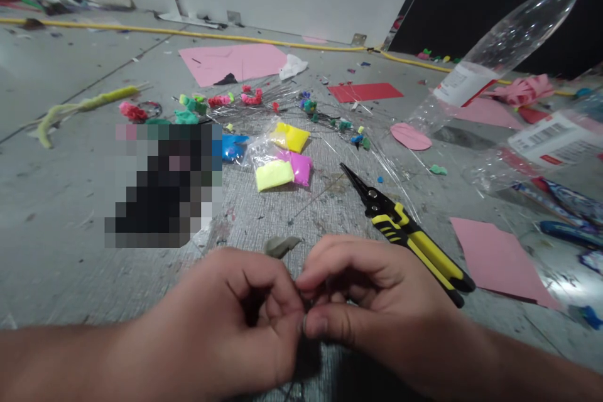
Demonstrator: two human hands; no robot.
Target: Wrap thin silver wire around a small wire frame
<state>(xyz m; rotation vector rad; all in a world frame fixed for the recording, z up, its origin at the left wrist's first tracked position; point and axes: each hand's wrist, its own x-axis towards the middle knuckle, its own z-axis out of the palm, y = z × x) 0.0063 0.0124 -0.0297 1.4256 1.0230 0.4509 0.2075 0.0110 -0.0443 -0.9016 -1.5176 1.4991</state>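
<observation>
My left hand (pixel 249 314) is closed, its thumb and forefinger pinched together at the lower middle of the view. Facing it, my right hand (pixel 372 295) is closed too, with thumb and fingertips meeting those of the left. Whatever lies between the fingertips is mostly hidden; only a tiny greyish edge shows. Just beyond the fingers sits a grey-green piece of soft clay (pixel 281 246). Yellow-and-black pliers (pixel 405 229) lie past my right hand, jaws pointing away to the left.
Clay packets, yellow (pixel 291 137), pale yellow (pixel 274 176) and magenta (pixel 302 168), lie ahead. Clear plastic bottles (pixel 471 85) are at right. Pink paper (pixel 504 260) lies beyond the pliers. A pixelated dark patch (pixel 160 188) is at left. A yellow cable (pixel 211 36) crosses behind.
</observation>
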